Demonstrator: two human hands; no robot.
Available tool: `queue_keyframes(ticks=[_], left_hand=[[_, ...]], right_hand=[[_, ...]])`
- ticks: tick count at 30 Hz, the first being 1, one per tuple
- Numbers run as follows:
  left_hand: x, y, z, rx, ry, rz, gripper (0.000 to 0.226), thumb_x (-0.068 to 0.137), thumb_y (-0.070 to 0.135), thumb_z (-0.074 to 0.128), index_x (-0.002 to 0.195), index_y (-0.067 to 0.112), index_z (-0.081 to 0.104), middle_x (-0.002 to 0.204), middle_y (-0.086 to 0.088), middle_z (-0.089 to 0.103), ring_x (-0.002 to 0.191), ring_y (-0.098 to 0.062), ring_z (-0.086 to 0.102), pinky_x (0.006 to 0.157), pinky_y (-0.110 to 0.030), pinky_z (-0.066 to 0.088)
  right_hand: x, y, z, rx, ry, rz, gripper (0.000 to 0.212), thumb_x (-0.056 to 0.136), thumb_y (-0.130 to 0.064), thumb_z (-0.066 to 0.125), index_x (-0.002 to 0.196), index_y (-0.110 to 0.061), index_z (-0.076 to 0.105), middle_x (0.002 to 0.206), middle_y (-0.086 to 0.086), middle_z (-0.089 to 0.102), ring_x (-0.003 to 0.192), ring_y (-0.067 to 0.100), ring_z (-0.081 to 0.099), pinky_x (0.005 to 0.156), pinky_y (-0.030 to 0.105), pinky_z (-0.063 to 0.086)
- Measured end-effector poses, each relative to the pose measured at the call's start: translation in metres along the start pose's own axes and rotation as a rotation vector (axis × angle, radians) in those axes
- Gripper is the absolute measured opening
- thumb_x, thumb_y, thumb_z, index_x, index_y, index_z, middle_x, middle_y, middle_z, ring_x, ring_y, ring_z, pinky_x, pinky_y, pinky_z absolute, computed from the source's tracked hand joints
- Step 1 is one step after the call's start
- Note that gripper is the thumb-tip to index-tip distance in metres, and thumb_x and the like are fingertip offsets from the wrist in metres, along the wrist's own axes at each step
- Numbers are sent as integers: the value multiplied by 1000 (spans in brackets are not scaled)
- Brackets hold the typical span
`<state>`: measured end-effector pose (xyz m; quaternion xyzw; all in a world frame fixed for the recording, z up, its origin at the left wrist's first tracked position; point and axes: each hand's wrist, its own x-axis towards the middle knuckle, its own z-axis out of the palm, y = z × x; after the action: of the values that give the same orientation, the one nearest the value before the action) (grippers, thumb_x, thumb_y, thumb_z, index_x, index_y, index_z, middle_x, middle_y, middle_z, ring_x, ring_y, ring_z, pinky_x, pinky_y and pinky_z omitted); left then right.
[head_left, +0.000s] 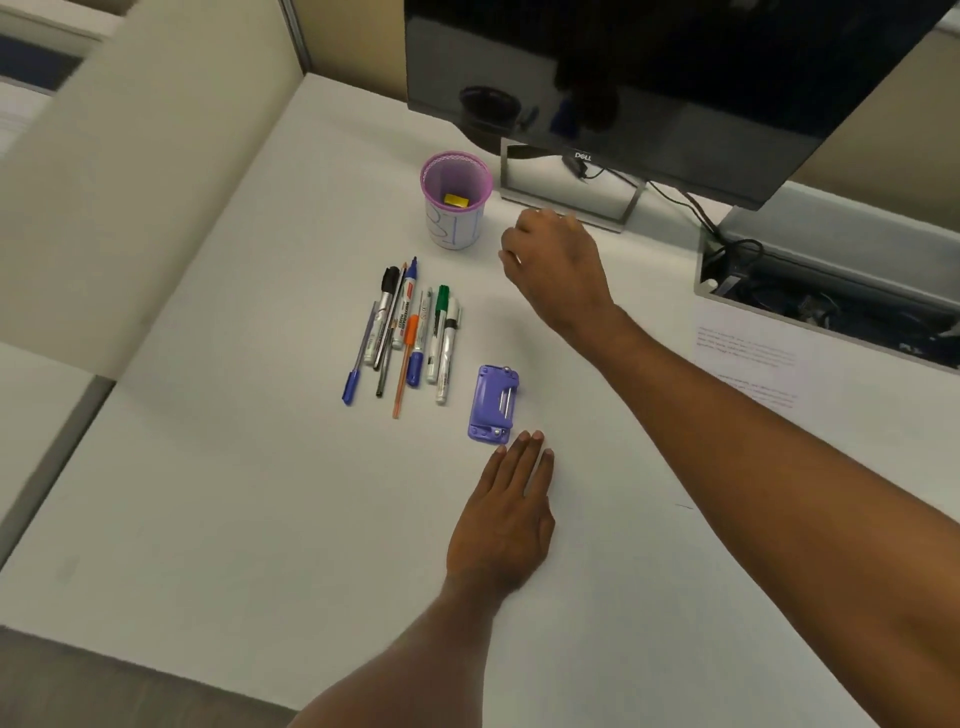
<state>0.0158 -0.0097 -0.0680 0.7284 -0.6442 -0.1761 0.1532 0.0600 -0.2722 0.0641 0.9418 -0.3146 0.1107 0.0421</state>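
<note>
A purple mesh cup (456, 200) stands on the white desk (234, 467) with a small yellow object (455, 199) at its bottom. Several pens and markers (410, 332) lie side by side in front of it. A purple hole punch (493, 404) lies to their right. My left hand (506, 514) rests flat on the desk, fingers straight, fingertips just short of the punch. My right hand (553, 270) hovers to the right of the cup with loosely curled fingers and holds nothing that I can see.
A black Dell monitor (649, 83) hangs over the back of the desk on a metal stand (566, 208). A cable tray (831, 291) with wires sits at the right, with a printed sheet (753, 364) below it. Beige partition walls bound the left.
</note>
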Motion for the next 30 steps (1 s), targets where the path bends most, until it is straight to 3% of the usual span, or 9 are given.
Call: queue_keyframes(ticks=[3, 7, 13, 19, 24, 30], left_hand=[[1, -1, 0, -18, -18, 19, 63, 102, 29, 46, 161, 11, 29, 171, -7, 20, 161, -21, 7, 129, -37, 9], [1, -1, -2, -12, -29, 23, 67, 99, 28, 51, 160, 11, 30, 171, -9, 22, 160, -23, 11, 128, -38, 8], [0, -1, -6, 58, -23, 21, 69, 98, 32, 55, 159, 10, 34, 168, -10, 29, 157, -25, 23, 125, -40, 14], [0, 1, -12, 56, -11, 26, 66, 98, 30, 55, 158, 10, 36, 168, -11, 29, 156, -26, 25, 126, -40, 18], [0, 1, -10, 42, -18, 27, 66, 99, 30, 53, 159, 9, 34, 169, -11, 28, 157, -26, 23, 126, -41, 17], [0, 0, -7, 47, -3, 27, 68, 97, 32, 54, 159, 10, 35, 168, -11, 29, 158, -25, 21, 126, -40, 12]], right_hand=[[46, -7, 3, 85, 48, 23, 18, 99, -18, 64, 111, -5, 68, 102, 16, 68, 87, 26, 64, 73, 33, 53], [95, -6, 17, 173, -56, 112, 22, 104, -23, 55, 116, -8, 67, 111, 13, 63, 91, 18, 59, 73, 25, 43], [126, -4, 36, 206, -158, 221, 24, 102, -25, 60, 118, -9, 68, 116, 12, 64, 91, 20, 57, 79, 26, 45], [125, -2, 35, 152, -50, 202, 35, 107, -30, 48, 118, -6, 70, 114, 14, 65, 100, 26, 63, 86, 35, 54], [124, -1, 28, 199, -26, 202, 29, 102, -28, 59, 122, -10, 69, 119, 12, 66, 106, 23, 62, 88, 32, 53], [118, 3, 20, 343, -8, 284, 27, 104, -21, 56, 128, -14, 66, 125, 9, 68, 109, 22, 65, 89, 25, 50]])
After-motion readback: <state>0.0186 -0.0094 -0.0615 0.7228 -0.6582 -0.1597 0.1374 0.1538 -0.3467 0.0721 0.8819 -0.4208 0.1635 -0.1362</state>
